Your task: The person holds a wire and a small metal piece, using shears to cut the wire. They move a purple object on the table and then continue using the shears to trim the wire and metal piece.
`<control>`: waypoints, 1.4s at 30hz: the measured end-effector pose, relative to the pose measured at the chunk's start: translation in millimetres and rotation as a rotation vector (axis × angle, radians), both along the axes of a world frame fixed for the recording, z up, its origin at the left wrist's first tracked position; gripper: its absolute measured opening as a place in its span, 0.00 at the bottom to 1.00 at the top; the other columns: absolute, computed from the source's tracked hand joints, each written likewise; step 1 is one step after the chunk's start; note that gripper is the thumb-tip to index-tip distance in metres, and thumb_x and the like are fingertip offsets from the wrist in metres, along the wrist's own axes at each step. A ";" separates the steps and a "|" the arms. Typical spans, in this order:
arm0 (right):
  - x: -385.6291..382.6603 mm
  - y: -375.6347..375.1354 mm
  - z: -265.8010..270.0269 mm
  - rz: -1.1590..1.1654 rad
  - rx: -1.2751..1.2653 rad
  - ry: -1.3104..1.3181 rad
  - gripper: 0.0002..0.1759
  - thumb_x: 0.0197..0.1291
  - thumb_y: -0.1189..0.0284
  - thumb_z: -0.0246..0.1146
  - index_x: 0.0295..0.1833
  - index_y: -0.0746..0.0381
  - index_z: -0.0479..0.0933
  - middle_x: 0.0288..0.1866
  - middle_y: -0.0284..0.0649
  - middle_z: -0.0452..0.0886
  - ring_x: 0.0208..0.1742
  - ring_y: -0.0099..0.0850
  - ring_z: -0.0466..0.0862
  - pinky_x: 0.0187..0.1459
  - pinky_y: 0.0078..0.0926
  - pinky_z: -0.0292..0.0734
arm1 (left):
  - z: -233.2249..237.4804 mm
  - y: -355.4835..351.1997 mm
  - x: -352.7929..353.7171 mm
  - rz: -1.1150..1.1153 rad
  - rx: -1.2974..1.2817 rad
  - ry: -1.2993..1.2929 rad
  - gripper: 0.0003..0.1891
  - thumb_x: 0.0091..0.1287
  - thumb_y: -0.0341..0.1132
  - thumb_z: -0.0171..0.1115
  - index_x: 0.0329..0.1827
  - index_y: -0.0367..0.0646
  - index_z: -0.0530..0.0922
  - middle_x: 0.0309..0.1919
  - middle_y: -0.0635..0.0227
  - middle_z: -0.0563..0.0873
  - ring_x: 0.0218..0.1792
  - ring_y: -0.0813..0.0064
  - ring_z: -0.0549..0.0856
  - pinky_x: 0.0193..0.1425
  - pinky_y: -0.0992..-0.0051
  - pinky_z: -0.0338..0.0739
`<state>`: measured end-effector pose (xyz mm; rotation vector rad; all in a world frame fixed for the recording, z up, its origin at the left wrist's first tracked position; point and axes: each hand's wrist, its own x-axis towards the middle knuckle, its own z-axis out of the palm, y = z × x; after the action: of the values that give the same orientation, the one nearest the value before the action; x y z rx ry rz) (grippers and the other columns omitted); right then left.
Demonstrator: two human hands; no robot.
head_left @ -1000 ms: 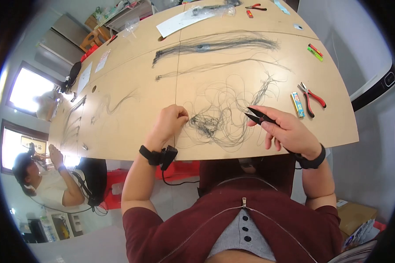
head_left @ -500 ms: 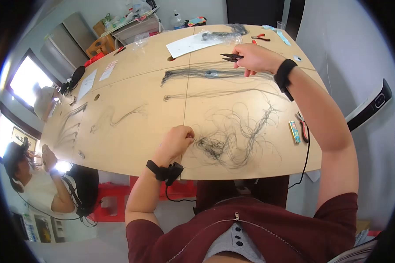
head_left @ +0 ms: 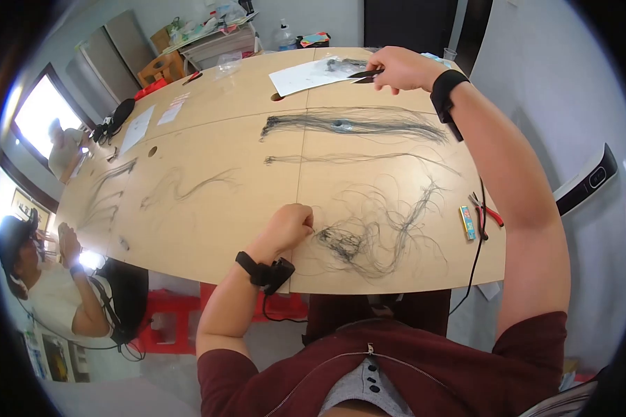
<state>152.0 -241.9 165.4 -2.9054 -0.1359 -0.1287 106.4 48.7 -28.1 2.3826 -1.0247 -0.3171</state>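
My right hand (head_left: 405,69) is raised over the far side of the table and holds small dark snips (head_left: 366,75), blades pointing left near the white sheet (head_left: 306,76). Low over the near table, my left hand (head_left: 292,226) has its fingers pinched together at the left end of a tangled bunch of dark thin strands (head_left: 344,244); what lies between the fingertips is too small to make out. Beyond it lie a thin strand bundle (head_left: 355,160) and a thicker dark bundle (head_left: 389,128), both stretched sideways.
Red-handled pliers (head_left: 492,214) and a small yellow-blue box (head_left: 467,222) are at the right edge. More strands (head_left: 195,186) lie at the left. Two people sit at the left, one near (head_left: 55,299), one farther (head_left: 64,149). A black cable hangs at right.
My right hand has moved up and slightly away with the snips, closer to the white sheet. My left hand stays by the tangled strands. The view has shifted slightly.
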 end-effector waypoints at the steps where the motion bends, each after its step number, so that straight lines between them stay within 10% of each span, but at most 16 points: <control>1: -8.2 1.0 0.7 -0.009 0.073 0.048 0.13 0.45 0.80 0.56 0.40 0.67 0.77 0.27 0.47 0.80 0.24 0.35 0.81 0.28 0.31 0.72 | -0.8 -0.6 -1.2 -0.001 0.006 0.000 0.06 0.48 0.28 0.63 0.27 0.36 0.76 0.24 0.57 0.80 0.29 0.61 0.80 0.34 0.69 0.73; 3: -4.1 -15.3 -12.2 0.036 -0.254 -0.098 0.14 0.45 0.80 0.56 0.41 0.67 0.77 0.25 0.45 0.80 0.23 0.32 0.81 0.27 0.30 0.72 | 0.6 -0.6 -1.4 0.001 0.018 -0.011 0.06 0.48 0.28 0.63 0.27 0.36 0.76 0.24 0.57 0.80 0.29 0.60 0.80 0.34 0.68 0.73; 11: -38.4 -22.8 -32.2 -0.055 0.054 0.441 0.13 0.48 0.78 0.58 0.42 0.68 0.74 0.30 0.39 0.79 0.26 0.26 0.79 0.28 0.23 0.71 | 13.5 10.1 -12.9 0.177 -0.095 -0.008 0.04 0.49 0.26 0.58 0.27 0.36 0.76 0.22 0.56 0.80 0.25 0.63 0.80 0.31 0.71 0.74; 14: -38.2 -44.8 -47.4 0.032 -0.177 0.085 0.11 0.53 0.76 0.54 0.42 0.66 0.73 0.28 0.37 0.78 0.29 0.23 0.77 0.31 0.19 0.70 | 33.3 18.1 -22.2 0.284 -0.231 -0.035 0.05 0.51 0.26 0.58 0.30 0.35 0.77 0.23 0.59 0.81 0.26 0.69 0.81 0.33 0.74 0.75; 22: -97.9 -32.4 -78.3 -0.005 1.855 0.179 0.11 0.63 0.75 0.48 0.48 0.64 0.71 0.33 0.33 0.73 0.33 0.21 0.74 0.35 0.22 0.73 | 31.4 22.4 -25.6 0.453 -0.575 0.091 0.06 0.57 0.27 0.59 0.35 0.35 0.79 0.28 0.66 0.83 0.31 0.79 0.81 0.35 0.79 0.74; 26: -123.2 -27.9 -114.5 0.073 2.381 0.263 0.10 0.62 0.77 0.47 0.48 0.65 0.68 0.32 0.34 0.72 0.30 0.24 0.72 0.34 0.22 0.71 | 16.6 18.7 -25.5 0.443 -0.581 0.085 0.05 0.56 0.27 0.60 0.34 0.36 0.79 0.29 0.66 0.82 0.32 0.79 0.80 0.34 0.79 0.74; 29: -124.3 -8.5 -113.6 -0.065 2.292 -0.090 0.09 0.62 0.75 0.49 0.47 0.64 0.68 0.31 0.34 0.72 0.29 0.23 0.71 0.34 0.20 0.70 | 11.8 7.0 -24.7 0.406 -0.627 0.101 0.05 0.57 0.28 0.60 0.34 0.36 0.79 0.29 0.67 0.82 0.31 0.79 0.79 0.34 0.79 0.73; 31: -124.7 27.3 -103.6 0.045 1.761 -0.160 0.09 0.60 0.75 0.52 0.47 0.63 0.69 0.31 0.34 0.72 0.29 0.22 0.71 0.34 0.18 0.68 | 12.3 -11.1 -29.5 0.358 -0.602 0.056 0.05 0.57 0.28 0.60 0.34 0.36 0.78 0.29 0.67 0.82 0.31 0.78 0.79 0.34 0.79 0.73; 42: -147.1 78.7 -139.3 0.001 1.414 0.324 0.11 0.55 0.69 0.61 0.40 0.66 0.76 0.26 0.30 0.72 0.24 0.16 0.69 0.24 0.12 0.62 | 36.6 -33.0 -68.7 0.286 -0.764 0.162 0.08 0.59 0.24 0.60 0.41 0.38 0.74 0.31 0.72 0.78 0.32 0.84 0.77 0.38 0.85 0.71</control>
<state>4.9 -163.2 26.1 -1.4821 0.0227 0.1847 37.7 15.7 8.5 1.7342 -0.5702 0.0011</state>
